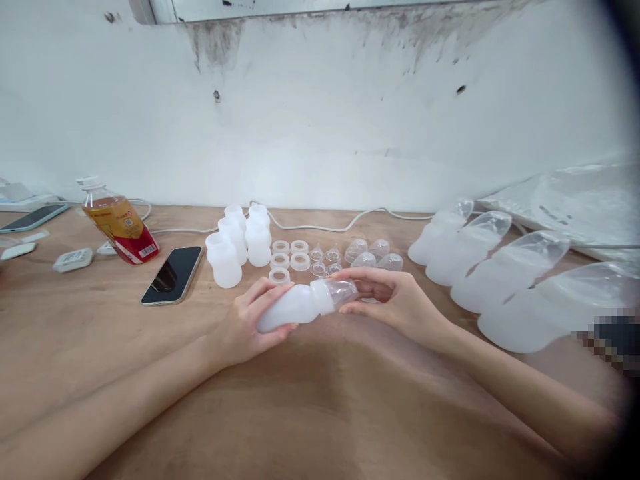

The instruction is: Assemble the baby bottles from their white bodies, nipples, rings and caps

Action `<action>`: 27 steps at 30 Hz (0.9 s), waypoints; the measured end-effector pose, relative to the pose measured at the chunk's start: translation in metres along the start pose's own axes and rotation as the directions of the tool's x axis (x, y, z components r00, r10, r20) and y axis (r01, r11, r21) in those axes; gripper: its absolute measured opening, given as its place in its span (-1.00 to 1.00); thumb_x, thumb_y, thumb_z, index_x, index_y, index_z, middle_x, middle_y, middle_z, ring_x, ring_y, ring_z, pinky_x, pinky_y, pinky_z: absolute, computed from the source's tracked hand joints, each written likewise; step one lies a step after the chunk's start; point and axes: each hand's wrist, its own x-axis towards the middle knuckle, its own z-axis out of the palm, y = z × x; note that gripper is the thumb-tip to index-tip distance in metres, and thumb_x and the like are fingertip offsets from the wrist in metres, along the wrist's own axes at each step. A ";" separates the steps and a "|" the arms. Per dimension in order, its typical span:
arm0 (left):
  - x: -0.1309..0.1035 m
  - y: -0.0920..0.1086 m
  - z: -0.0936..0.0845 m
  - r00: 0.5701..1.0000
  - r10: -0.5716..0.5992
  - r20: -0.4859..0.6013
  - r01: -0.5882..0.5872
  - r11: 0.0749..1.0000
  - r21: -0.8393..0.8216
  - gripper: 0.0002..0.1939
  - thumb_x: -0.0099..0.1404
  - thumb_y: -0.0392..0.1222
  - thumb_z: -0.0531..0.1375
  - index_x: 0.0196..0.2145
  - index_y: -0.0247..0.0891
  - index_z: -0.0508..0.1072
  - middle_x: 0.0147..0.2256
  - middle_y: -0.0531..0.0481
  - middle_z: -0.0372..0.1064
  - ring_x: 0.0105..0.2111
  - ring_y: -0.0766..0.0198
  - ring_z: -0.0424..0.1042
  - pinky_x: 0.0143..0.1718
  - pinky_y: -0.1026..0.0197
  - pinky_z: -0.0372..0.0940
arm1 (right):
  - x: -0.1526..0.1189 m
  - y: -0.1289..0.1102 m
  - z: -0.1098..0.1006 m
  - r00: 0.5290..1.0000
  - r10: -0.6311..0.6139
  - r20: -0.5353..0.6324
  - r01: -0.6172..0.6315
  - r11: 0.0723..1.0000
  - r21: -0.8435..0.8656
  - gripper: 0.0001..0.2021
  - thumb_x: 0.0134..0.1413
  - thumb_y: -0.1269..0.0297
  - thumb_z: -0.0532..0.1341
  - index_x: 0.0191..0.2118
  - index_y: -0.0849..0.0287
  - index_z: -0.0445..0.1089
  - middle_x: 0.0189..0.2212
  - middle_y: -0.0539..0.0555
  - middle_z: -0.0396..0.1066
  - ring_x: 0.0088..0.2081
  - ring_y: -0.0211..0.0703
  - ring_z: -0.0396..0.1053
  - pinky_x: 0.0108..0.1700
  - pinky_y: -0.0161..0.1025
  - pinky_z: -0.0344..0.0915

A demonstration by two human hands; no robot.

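Bottle (287, 308), milky white and lying aslant with its clear domed cap (344, 292) toward my right, is between my two hands, over the near part of the wooden table (300, 413). My left hand (255, 313) wraps the body, while my right hand (393, 300) pinches the cap; beyond lie white rings (300, 268), clear teats (319, 269) and spare caps (390, 261).

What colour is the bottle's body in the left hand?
The bottle's body is milky white, best seen in the head view.
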 end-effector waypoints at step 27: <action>0.003 0.004 0.003 0.968 0.116 0.220 -0.129 0.991 0.044 -0.46 0.22 -0.29 0.06 0.13 -0.30 -0.03 0.07 -0.27 -0.04 0.07 0.07 0.10 0.02 0.05 0.20 | 0.009 -0.048 -0.118 0.710 -0.361 -0.605 -0.409 0.488 -0.771 -0.65 -0.04 0.19 0.19 -0.10 0.21 0.33 -0.28 0.15 0.42 -0.34 -0.16 0.39 -0.18 -0.20 0.24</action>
